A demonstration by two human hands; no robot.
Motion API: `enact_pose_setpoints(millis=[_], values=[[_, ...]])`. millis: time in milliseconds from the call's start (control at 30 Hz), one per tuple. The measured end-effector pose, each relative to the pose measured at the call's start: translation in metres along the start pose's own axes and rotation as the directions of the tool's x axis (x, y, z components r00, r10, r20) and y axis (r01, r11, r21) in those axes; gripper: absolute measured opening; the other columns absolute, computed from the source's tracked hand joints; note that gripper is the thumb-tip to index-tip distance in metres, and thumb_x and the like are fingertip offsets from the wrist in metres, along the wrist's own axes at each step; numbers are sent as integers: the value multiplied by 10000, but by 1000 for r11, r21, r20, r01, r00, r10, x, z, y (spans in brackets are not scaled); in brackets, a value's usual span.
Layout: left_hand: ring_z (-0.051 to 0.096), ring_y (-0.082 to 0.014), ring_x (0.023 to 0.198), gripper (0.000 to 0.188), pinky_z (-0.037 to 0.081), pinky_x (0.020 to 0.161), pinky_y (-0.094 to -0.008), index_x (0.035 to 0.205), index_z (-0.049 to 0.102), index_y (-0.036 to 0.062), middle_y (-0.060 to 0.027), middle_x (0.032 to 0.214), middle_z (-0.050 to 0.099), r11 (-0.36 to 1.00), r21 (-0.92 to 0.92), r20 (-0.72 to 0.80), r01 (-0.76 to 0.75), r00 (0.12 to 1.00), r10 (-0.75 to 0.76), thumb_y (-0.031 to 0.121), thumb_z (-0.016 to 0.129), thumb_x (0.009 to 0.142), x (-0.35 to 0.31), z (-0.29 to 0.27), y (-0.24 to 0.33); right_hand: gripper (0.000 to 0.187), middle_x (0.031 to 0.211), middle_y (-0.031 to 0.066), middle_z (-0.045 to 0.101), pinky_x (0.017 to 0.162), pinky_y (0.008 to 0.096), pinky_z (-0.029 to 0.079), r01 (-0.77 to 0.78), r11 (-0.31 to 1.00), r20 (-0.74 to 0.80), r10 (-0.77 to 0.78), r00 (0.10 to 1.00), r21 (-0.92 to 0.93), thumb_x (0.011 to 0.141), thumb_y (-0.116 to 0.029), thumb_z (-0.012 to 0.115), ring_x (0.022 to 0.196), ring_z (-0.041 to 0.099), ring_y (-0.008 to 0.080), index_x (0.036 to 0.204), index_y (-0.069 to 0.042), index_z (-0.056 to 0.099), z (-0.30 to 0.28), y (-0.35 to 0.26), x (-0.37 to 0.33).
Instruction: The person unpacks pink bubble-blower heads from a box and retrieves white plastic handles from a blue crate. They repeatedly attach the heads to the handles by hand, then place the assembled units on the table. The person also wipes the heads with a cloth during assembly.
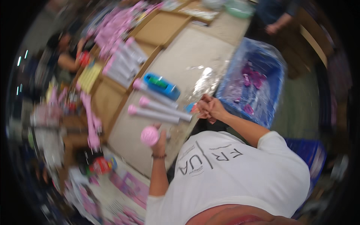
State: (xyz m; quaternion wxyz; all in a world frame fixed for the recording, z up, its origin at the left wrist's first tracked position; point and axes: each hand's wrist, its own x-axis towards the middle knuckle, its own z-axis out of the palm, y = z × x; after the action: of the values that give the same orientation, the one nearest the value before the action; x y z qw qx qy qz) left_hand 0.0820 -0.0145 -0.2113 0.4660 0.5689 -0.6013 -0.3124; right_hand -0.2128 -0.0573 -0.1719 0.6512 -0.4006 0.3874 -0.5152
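Observation:
My left hand (161, 139) is closed around a pale tube with a round pink cap (150, 135), held upright just above the near edge of the beige table (187, 56). My right hand (210, 108) is curled into a fist at the table's edge. A small blue and orange item (191, 108) shows at its fingertips, too blurred to tell whether it is gripped. Three more pink-capped silvery tubes (161, 108) lie side by side on the table between my hands and a blue oblong tool (162, 85).
A blue bin (270, 108) lined with clear plastic holds purple pieces on the right. Cardboard boxes (157, 28) with several pink-capped tubes (122, 63) stand behind the table. One person (67, 54) sits at far left; another's hand (273, 27) shows at the top right.

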Motion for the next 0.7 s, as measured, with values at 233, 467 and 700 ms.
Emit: enact_pose_setpoints(millis=[233, 467, 700], values=[[604, -135, 847, 364, 522, 700, -287, 1111, 558, -12, -64, 988, 633, 869, -294, -113, 399, 888, -446, 86, 708, 794, -29, 39, -64, 253, 681, 41, 588, 451, 223, 378, -226, 824, 1, 266, 964, -519, 915, -246, 594, 513, 496, 64, 952, 3, 574, 39, 30, -14], [626, -180, 873, 346, 493, 835, -323, 1073, 574, -47, -109, 968, 659, 635, -551, 32, 541, 774, -632, 130, 707, 807, -37, -13, -17, 217, 638, 58, 597, 486, 247, 446, -180, 766, 363, 480, 799, -617, 900, -202, 595, 560, 577, 105, 860, 10, 588, 67, 65, 3], [603, -214, 978, 439, 495, 865, -360, 1174, 538, -44, -152, 1119, 613, 403, -701, 186, 589, 696, -693, 284, 611, 891, -40, -41, -15, 314, 653, 51, 589, 418, 267, 432, -257, 688, 428, 655, 622, -679, 839, -199, 660, 451, 507, 100, 701, -46, 423, 132, 85, -3]])
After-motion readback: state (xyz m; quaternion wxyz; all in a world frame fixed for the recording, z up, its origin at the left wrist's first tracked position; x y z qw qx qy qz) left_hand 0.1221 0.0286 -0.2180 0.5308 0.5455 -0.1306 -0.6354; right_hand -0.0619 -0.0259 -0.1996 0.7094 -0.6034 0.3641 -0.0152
